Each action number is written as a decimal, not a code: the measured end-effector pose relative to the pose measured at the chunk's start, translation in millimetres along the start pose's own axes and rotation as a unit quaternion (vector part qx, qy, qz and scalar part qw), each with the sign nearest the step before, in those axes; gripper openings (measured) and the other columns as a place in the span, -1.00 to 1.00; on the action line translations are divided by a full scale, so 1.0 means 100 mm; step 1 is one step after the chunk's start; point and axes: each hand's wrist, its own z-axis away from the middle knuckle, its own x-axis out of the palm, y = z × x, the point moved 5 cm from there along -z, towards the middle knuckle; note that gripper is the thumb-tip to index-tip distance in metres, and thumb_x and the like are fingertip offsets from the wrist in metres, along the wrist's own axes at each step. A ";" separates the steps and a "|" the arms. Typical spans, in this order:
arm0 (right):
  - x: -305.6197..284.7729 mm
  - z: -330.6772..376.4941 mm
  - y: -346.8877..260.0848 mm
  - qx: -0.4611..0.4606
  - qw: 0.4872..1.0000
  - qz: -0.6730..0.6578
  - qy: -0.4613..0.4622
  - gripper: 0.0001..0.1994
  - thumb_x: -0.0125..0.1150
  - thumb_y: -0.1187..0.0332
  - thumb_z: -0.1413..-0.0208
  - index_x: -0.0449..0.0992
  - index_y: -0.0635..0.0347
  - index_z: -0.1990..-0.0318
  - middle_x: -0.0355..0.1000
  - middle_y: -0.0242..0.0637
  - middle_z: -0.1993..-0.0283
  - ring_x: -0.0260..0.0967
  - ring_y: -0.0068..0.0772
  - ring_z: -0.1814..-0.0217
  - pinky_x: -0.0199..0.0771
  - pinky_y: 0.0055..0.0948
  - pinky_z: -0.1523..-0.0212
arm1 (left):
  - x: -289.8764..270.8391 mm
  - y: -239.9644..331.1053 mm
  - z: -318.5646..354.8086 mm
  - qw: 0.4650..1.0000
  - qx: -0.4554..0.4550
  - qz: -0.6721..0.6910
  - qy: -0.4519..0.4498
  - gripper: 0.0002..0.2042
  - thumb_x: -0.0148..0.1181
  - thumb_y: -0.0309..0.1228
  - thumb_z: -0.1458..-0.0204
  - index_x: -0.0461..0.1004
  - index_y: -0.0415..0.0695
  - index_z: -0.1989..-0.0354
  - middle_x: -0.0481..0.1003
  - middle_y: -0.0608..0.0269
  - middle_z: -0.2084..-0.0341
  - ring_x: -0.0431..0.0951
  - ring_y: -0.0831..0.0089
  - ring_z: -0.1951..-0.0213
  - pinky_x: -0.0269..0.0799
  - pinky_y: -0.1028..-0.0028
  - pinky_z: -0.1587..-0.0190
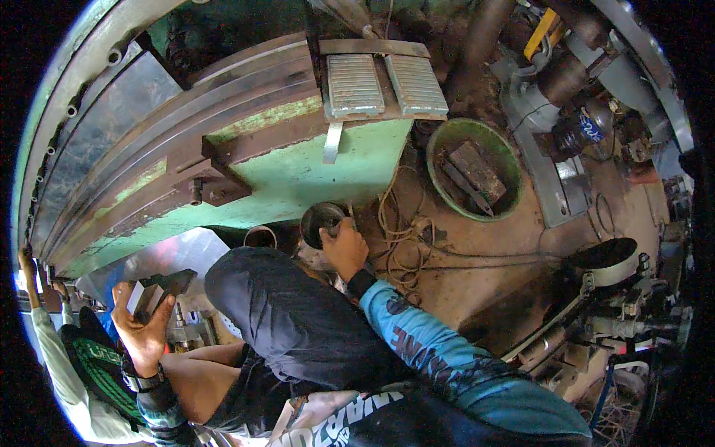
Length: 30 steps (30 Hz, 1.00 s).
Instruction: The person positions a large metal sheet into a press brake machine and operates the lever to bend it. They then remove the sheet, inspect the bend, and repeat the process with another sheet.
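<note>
At the lower left my left hand is wrapped round a dark metal block with a bright flat face, thumb on one side and fingers on the other. My right hand is beyond my knee, its fingers bent together at the rim of a small dark round pot. The fingertips dip toward the inside of the pot, so what they pinch is hidden. An open-topped brown can stands left of that pot.
A green machine bed with dark rails runs along the far left. Two ribbed metal plates sit on its end. A green tub holds a block and a flat tool. Loose cable lies on the floor. Another person's sleeve shows at far left.
</note>
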 end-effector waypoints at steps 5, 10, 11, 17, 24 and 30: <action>0.17 -0.07 0.34 0.024 0.999 -0.029 0.030 -0.48 0.42 0.10 -0.07 0.40 0.31 -0.01 0.62 0.15 0.24 0.62 0.25 0.16 0.60 0.15 0.12 | 0.03 0.08 0.03 0.998 0.042 -0.050 -0.020 -0.64 0.53 -0.58 0.13 0.44 -0.33 0.23 0.38 0.15 0.26 0.43 0.30 0.19 0.39 0.41 0.12; 0.53 -0.30 0.78 0.147 0.925 -0.289 -0.201 -0.55 0.32 0.30 -0.01 0.46 0.44 0.00 0.61 0.16 0.23 0.66 0.11 0.29 0.69 0.01 0.31 | 0.00 0.10 0.10 0.998 0.048 -0.040 0.005 -0.64 0.54 -0.57 0.15 0.45 -0.33 0.25 0.39 0.14 0.25 0.42 0.29 0.20 0.40 0.37 0.11; 0.53 -0.31 0.85 0.157 0.911 -0.346 -0.163 -0.61 0.28 0.35 -0.01 0.50 0.45 0.04 0.61 0.14 0.24 0.66 0.08 0.32 0.70 -0.03 0.35 | 0.01 0.08 0.10 0.999 0.030 -0.042 -0.003 -0.64 0.55 -0.57 0.15 0.45 -0.33 0.25 0.39 0.14 0.25 0.42 0.28 0.20 0.40 0.37 0.11; 0.44 -0.10 1.13 0.115 0.843 -0.506 -0.143 -0.80 0.15 0.60 -0.09 0.54 0.57 0.15 0.58 0.05 0.22 0.63 -0.05 0.32 0.77 -0.09 0.43 | 0.04 0.11 0.07 0.992 0.088 -0.088 -0.021 -0.63 0.55 -0.58 0.17 0.44 -0.34 0.26 0.39 0.09 0.24 0.42 0.22 0.21 0.40 0.33 0.10; -0.26 0.11 1.21 0.040 0.933 -0.325 -0.149 -0.80 0.26 0.48 -0.09 0.64 0.42 0.17 0.63 -0.13 0.27 0.61 -0.30 0.26 0.61 -0.23 0.32 | 0.14 0.14 0.02 0.989 0.091 -0.112 -0.025 -0.65 0.54 -0.55 0.17 0.45 -0.33 0.30 0.41 0.09 0.32 0.41 0.18 0.21 0.36 0.31 0.11; -1.53 0.54 1.30 0.157 0.824 -0.520 -0.161 -0.71 0.22 0.50 -0.16 0.55 0.44 -0.03 0.58 -0.09 0.05 0.61 -0.13 0.07 0.80 -0.07 0.21 | 0.15 0.13 -0.03 0.994 0.066 -0.078 -0.031 -0.65 0.56 -0.53 0.21 0.46 -0.30 0.33 0.41 0.10 0.32 0.38 0.18 0.21 0.33 0.29 0.10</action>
